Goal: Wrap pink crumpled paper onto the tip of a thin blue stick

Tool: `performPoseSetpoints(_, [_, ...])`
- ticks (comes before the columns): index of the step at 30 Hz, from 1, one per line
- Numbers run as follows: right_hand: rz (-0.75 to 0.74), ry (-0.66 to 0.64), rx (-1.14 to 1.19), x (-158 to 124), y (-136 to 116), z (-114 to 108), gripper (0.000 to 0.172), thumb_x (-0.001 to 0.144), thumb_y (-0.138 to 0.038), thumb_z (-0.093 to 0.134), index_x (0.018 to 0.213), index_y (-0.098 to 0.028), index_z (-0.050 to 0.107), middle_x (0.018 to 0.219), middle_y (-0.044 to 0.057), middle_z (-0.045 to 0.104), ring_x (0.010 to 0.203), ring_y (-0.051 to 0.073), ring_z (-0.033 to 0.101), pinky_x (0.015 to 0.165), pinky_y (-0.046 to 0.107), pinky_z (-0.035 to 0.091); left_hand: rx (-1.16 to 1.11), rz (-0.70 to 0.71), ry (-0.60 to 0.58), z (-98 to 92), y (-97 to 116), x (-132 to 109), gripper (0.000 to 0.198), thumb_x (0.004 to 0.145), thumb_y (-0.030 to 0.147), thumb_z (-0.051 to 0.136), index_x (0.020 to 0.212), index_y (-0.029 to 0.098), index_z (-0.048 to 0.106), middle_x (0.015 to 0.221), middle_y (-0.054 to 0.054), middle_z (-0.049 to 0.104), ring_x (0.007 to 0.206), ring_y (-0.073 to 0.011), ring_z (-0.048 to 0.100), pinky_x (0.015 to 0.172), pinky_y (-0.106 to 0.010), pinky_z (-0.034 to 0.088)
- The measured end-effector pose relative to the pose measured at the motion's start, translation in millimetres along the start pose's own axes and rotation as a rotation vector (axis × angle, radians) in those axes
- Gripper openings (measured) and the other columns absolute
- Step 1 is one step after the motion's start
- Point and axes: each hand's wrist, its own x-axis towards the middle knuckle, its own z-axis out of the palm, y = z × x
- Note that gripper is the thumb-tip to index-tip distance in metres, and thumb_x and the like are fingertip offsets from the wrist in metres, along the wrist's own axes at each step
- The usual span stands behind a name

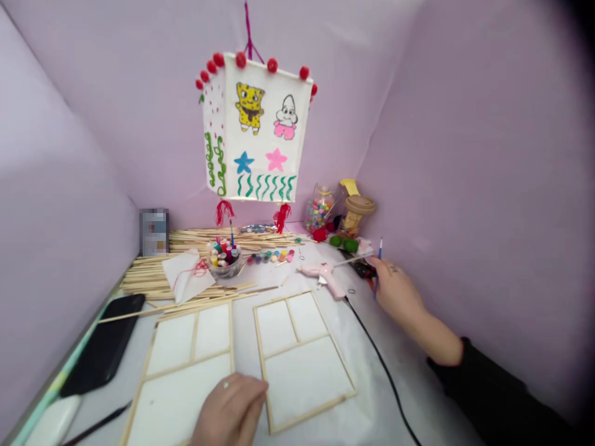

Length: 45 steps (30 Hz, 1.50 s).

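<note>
My left hand [230, 409] rests flat on the near end of the left wooden frame panel [186, 365], fingers reaching toward the right frame panel [300, 356]. Both panels are white paper in thin wooden strips and lie flat on the table. My right hand [395, 288] is out at the right, fingers closed on a thin blue paintbrush [379, 263] held upright. It is just right of a pink glue gun [325, 275], whose black cord [381, 365] runs toward me.
A decorated paper lantern [255, 130] hangs above the table's back. Behind lie a pile of wooden sticks [195, 248], a bowl of paint pots [224, 257], a paint strip [272, 255], a bead jar [318, 214] and a black phone [106, 344] at left.
</note>
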Motion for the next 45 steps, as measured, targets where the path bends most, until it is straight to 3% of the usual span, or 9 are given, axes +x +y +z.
performPoseSetpoints(2, [-0.209, 0.121, 0.317, -20.7, -27.5, -22.0, 0.049, 0.084, 0.000, 0.035, 0.132, -0.008, 0.041, 0.129, 0.019, 0.044, 0.120, 0.031, 0.043, 0.099, 0.046, 0.042, -0.177, -0.243, -0.041, 4.0, 17.1, 1.8, 0.022, 0.086, 0.015, 0.061, 0.103, 0.028, 0.068, 0.089, -0.002, 0.074, 0.080, -0.0144, 0.069, 0.073, -0.021, 0.055])
performPoseSetpoints(5, [-0.465, -0.036, 0.750, -57.7, -83.9, -56.5, 0.033, 0.090, -0.014, 0.043, 0.123, -0.015, 0.043, 0.115, 0.014, 0.048, 0.103, 0.027, 0.053, 0.086, 0.037, 0.050, -0.539, -0.654, -0.106, 19.5, 43.8, 15.5, 0.033, 0.090, 0.035, 0.060, 0.121, 0.028, 0.066, 0.122, -0.008, 0.069, 0.109, -0.0207, 0.065, 0.091, -0.029, 0.052])
performPoseSetpoints(9, [-0.704, -0.161, 0.775, -89.3, -143.6, -70.8, 0.029, 0.080, -0.012, 0.056, 0.108, -0.011, 0.052, 0.105, 0.015, 0.051, 0.096, 0.029, 0.053, 0.083, 0.039, 0.052, -1.122, -0.981, 0.005, 49.5, 67.7, 47.0, 0.047, 0.083, 0.053, 0.063, 0.117, 0.021, 0.068, 0.132, -0.013, 0.063, 0.124, -0.0278, 0.056, 0.100, -0.039, 0.047])
performPoseSetpoints(14, [-0.862, -0.260, 0.610, -57.4, -125.5, -53.0, 0.044, 0.082, -0.005, 0.053, 0.125, -0.015, 0.057, 0.108, 0.010, 0.057, 0.096, 0.024, 0.057, 0.087, 0.033, 0.052, -1.372, -1.148, 0.346, 59.1, 58.4, 71.9, 0.029, 0.063, 0.033, 0.085, 0.076, 0.014, 0.067, 0.095, -0.011, 0.073, 0.093, -0.0213, 0.067, 0.086, -0.033, 0.053])
performPoseSetpoints(19, [0.163, -0.249, 0.037, 55.0, -25.4, -35.5, 0.019, 0.103, -0.004, 0.051, 0.112, -0.011, 0.067, 0.103, 0.012, 0.062, 0.096, 0.024, 0.061, 0.085, 0.027, 0.049, -1.322, -1.171, 0.520, 46.0, 28.8, 74.5, 0.040, 0.057, 0.032, 0.089, 0.085, 0.016, 0.064, 0.062, 0.005, 0.059, 0.049, -0.0044, 0.047, 0.047, -0.017, 0.041])
performPoseSetpoints(27, [0.329, -0.385, -0.125, 135.0, 25.3, 19.9, 0.009, 0.106, -0.013, 0.066, 0.099, -0.007, 0.066, 0.097, 0.006, 0.062, 0.092, 0.021, 0.062, 0.087, 0.034, 0.054, -1.263, -1.247, 0.349, 44.9, 16.6, 66.1, 0.054, 0.052, 0.047, 0.090, 0.082, 0.014, 0.060, 0.062, 0.006, 0.052, 0.046, -0.0007, 0.032, 0.041, -0.015, 0.021])
performPoseSetpoints(36, [0.400, -0.082, -0.087, 85.8, 20.2, -37.2, 0.021, 0.104, -0.018, 0.050, 0.104, -0.003, 0.065, 0.090, 0.021, 0.061, 0.089, 0.031, 0.062, 0.069, 0.030, 0.044, -1.222, -1.172, 0.266, 40.7, 17.6, 62.7, 0.048, 0.061, 0.050, 0.082, 0.083, 0.012, 0.063, 0.065, 0.004, 0.051, 0.048, -0.0019, 0.034, 0.044, -0.018, 0.019])
performPoseSetpoints(39, [0.405, 0.107, 0.619, 40.0, -4.1, -41.9, 0.018, 0.085, -0.031, 0.057, 0.088, -0.013, 0.061, 0.081, 0.011, 0.061, 0.075, 0.026, 0.060, 0.058, 0.026, 0.044, -1.091, -1.089, 0.152, 43.0, 24.1, 61.9, 0.042, 0.073, 0.051, 0.072, 0.088, 0.012, 0.067, 0.069, 0.002, 0.054, 0.048, -0.0028, 0.033, 0.045, -0.019, 0.019])
performPoseSetpoints(45, [0.261, -0.256, 1.494, -23.0, -109.5, -33.7, 0.034, 0.071, -0.044, 0.072, 0.071, -0.017, 0.051, 0.072, 0.003, 0.054, 0.063, 0.019, 0.055, 0.050, 0.023, 0.053, -0.661, -0.828, -0.039, 47.0, 46.9, 62.4, 0.033, 0.082, 0.044, 0.060, 0.091, 0.016, 0.073, 0.068, -0.002, 0.062, 0.054, -0.0105, 0.044, 0.050, -0.023, 0.032])
